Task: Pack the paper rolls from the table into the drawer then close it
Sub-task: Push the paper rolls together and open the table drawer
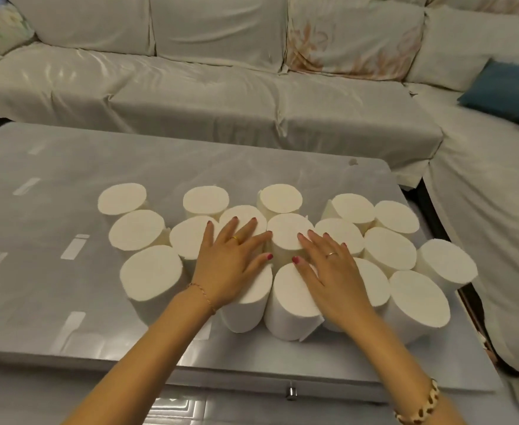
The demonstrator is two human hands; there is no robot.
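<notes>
Together, our left hand (232,262) and right hand (328,271) lie spread flat atop upright paper rolls (288,237) crowding the worktop (52,210).

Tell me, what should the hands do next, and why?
Probably open the drawer by its knob first. It looks shut, all the rolls stand on the table, and the left hand and right hand lie flat on them, gripping nothing.
</notes>
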